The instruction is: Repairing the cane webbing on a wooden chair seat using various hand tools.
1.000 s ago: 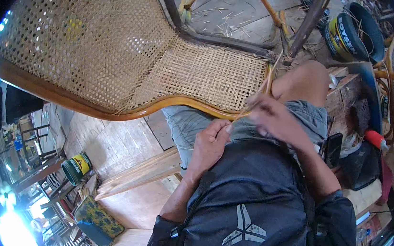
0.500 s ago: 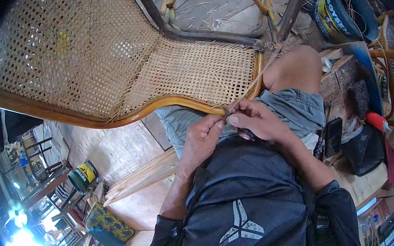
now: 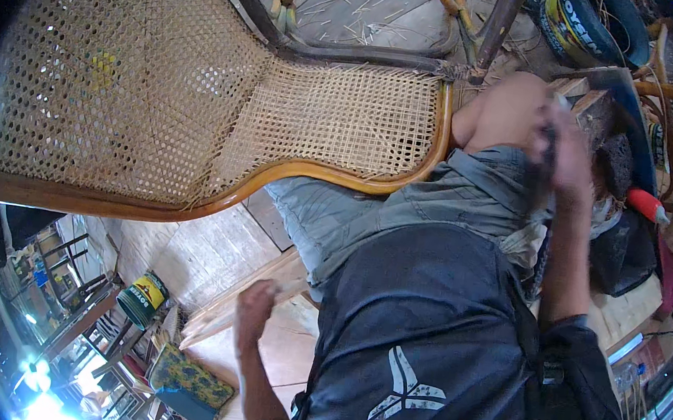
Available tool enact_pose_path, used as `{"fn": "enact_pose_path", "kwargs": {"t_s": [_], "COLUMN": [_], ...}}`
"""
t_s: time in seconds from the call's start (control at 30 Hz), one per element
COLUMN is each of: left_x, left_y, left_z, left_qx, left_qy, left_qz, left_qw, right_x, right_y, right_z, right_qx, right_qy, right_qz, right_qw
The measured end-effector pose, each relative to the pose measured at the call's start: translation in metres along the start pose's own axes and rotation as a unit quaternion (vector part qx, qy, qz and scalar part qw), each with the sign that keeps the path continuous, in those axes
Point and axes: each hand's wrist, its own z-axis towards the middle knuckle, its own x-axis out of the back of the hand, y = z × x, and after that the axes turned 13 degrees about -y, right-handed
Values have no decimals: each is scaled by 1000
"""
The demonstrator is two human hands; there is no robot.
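Observation:
A chair with woven cane lies across my lap, its seat and back edged by a glossy bent rattan frame. My right hand is over my knee at the right, away from the chair and smeared by motion. In it is a dark tool, too blurred to tell its kind. Off to the left, below the chair's edge, my left hand hangs with its fingers curled in. Whatever it may hold is hidden.
Wood blocks, a red bottle and a black bag sit at my right. A dark bucket stands at the far right, another bucket at the lower left. Cane scraps litter the floor beyond the chair.
My hands have parted from the chair's front corner. The right hand has swung up and right with the dark tool; the left has dropped down and left. The strand across the corner no longer shows.

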Motion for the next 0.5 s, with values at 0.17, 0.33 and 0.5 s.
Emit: {"fn": "enact_pose_path", "kwargs": {"t_s": [0.17,0.33,0.5], "left_x": [-26,-100,-89], "left_y": [51,132,136], "left_z": [16,50,46], "left_qx": [-132,-329,-261], "left_qy": [25,-89,-111], "left_qz": [-232,-125,-55], "left_qw": [963,932,957], "right_x": [-13,-98,-92], "right_y": [13,60,28], "right_z": [-1,-20,-6], "right_qx": [17,-85,-45], "right_qy": [-220,-504,-367], "right_qz": [-195,-104,-5], "right_qw": [956,853,929]}}
